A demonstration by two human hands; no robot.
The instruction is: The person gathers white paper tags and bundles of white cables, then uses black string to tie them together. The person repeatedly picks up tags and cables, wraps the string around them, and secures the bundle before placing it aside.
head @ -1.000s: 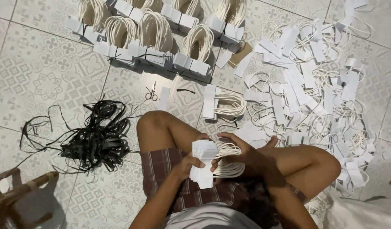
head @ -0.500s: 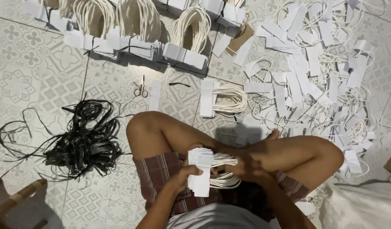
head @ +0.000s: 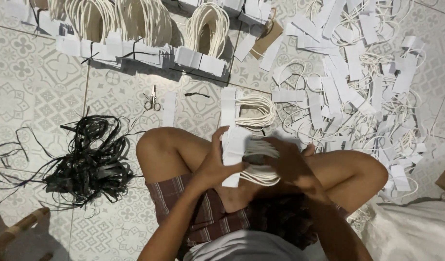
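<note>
I sit cross-legged on a tiled floor. My left hand (head: pixel 213 163) grips a stack of white paper strips (head: pixel 233 151) from the left side. Looped off-white cord handles (head: pixel 257 164) hang from the strips to the right, and my right hand (head: pixel 290 163) closes over those loops. The bundle is held above my lap between my knees. Just beyond it on the floor lies another small stack of strips with cord loops (head: pixel 249 110).
A tangle of black plastic strapping (head: pixel 89 159) lies at the left. Small scissors (head: pixel 152 100) rest on the tiles ahead. Tied bundles of finished handles (head: pixel 135 34) line the far side. Loose strips with cords (head: pixel 357 87) cover the floor at right. A wooden stool leg (head: pixel 14 232) shows bottom left.
The view has shifted and come closer. Both hands have raised and squared the bundle, with my right hand now pressed over the cord loops.
</note>
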